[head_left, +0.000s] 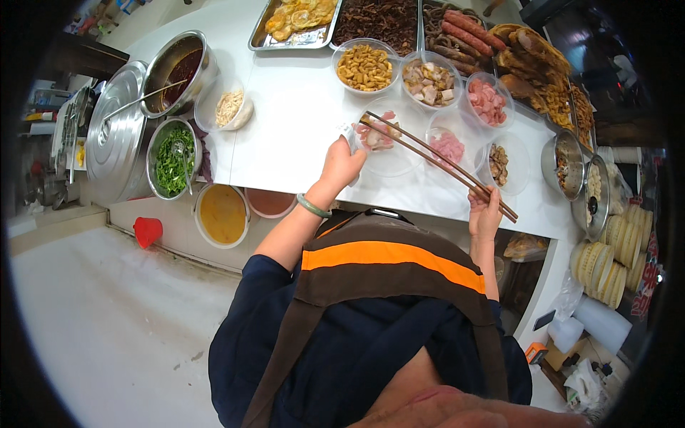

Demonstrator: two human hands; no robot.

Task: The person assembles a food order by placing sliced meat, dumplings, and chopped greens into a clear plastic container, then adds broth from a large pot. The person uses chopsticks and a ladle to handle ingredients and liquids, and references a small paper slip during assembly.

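Observation:
My left hand (341,162) grips the near rim of a clear plastic bowl (391,160) that holds a few pieces of pale pink meat. A green bangle sits on that wrist. My right hand (486,211) holds a pair of long brown chopsticks (435,157). Their tips reach over the bowl to the meat pieces (376,135). Both hands are at the front edge of a white counter (292,121).
Clear bowls of noodles-like yellow pieces (364,67), chopped meats (429,80) and pink slices (487,101) stand behind. Metal trays of fried food (300,18) and sausages (464,32) line the back. Pots of chopped greens (172,158), red sauce (175,71) and yellow broth (222,213) sit left.

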